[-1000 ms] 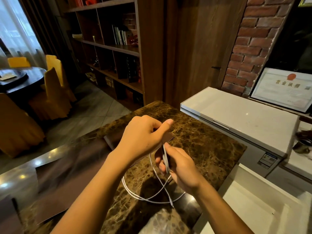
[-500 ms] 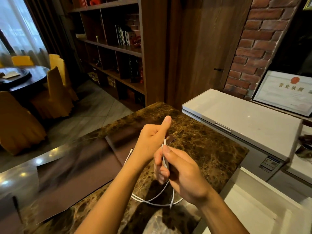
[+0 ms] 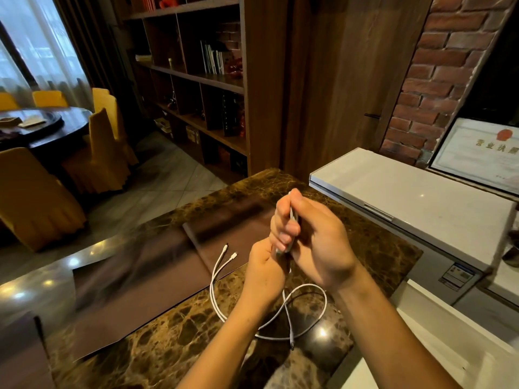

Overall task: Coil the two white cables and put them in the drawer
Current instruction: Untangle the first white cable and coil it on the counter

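My right hand (image 3: pixel 314 240) grips the gathered white cables (image 3: pixel 212 287) at frame centre. My left hand (image 3: pixel 264 273) curls round them just below, fingertips hidden. Loose loops lie on the marble counter (image 3: pixel 168 332).

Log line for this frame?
step: coiling | right hand grips white cables | left hand holds them below | loose ends on marble counter

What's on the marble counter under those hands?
Loose white cable loops and two plug ends, which rest on a brown mat. The left hand covers where the strands run upward.
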Motion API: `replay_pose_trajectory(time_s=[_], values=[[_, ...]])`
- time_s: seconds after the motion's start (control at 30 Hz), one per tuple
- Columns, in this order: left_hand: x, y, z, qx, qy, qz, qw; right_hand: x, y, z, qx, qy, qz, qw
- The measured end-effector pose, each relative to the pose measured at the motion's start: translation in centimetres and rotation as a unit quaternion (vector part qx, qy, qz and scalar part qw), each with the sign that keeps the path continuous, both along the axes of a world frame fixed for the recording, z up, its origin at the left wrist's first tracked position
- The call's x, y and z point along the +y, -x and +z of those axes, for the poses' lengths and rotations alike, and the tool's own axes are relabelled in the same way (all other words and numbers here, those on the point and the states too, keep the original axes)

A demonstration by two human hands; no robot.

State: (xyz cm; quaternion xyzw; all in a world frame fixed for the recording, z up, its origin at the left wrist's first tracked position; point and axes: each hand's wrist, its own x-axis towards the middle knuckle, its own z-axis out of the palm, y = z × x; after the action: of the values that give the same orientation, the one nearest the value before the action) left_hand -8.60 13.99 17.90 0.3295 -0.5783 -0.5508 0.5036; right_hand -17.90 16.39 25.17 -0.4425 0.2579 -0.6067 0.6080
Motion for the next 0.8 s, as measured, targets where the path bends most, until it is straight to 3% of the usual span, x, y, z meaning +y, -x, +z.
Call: replay_pose_trajectory(time_s=[0.37,0.57,0.8], values=[[0.9,-0.6,1.9,-0.135,0.036,-0.029,0.990,-1.9,1.3,1.6,0.012,-0.006,-0.051,0.999],[0.9,-2.0,3.6,-0.324,0.152,-0.018,0.934,-2.0,1.9,1.5,0.044,-0.011,-0.075,0.996],[1.6,-3.2,6.4,-0.415,0.226,-0.032,0.881,-1.9,2.1,1.5,0.120,-0.001,-0.120,0.986]])
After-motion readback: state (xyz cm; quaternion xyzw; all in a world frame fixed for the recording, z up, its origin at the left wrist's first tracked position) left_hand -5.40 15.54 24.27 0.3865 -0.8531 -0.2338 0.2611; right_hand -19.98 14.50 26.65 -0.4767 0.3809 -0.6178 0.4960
